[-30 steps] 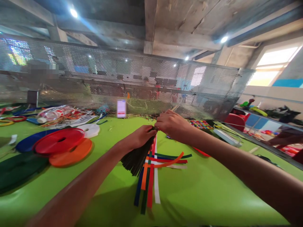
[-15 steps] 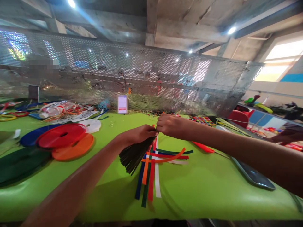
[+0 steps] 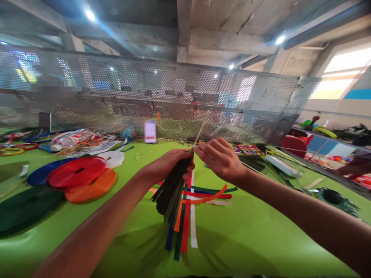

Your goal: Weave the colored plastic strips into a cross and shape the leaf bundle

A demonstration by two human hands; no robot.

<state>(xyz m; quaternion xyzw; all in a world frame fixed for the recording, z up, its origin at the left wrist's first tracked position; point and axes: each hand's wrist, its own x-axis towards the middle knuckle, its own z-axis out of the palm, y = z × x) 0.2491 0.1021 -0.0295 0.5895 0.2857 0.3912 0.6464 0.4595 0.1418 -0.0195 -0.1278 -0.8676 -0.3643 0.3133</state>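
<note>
My left hand [image 3: 168, 165] is closed round the top of a bundle of dark green strips [image 3: 171, 189] that hangs down over the green table [image 3: 249, 235]. My right hand [image 3: 222, 158] pinches a thin pale strand [image 3: 199, 133] that rises from the top of the bundle. Under both hands lie crossed ribbon strips [image 3: 188, 208] in red, orange, white, blue and green, partly woven together.
Flat ribbon rolls lie at the left: red [image 3: 77, 172], orange [image 3: 91, 185], blue [image 3: 43, 172], white [image 3: 114, 157], dark green [image 3: 26, 206]. A perforated metal screen [image 3: 162, 100] stands behind the table. A small card [image 3: 150, 132] leans against it. Another person's arm [image 3: 352, 170] shows at far right.
My left hand has turned the dark bundle more upright. My right hand has opened from a fist over the bundle's top into a pinch, drawing a pale strand upward.
</note>
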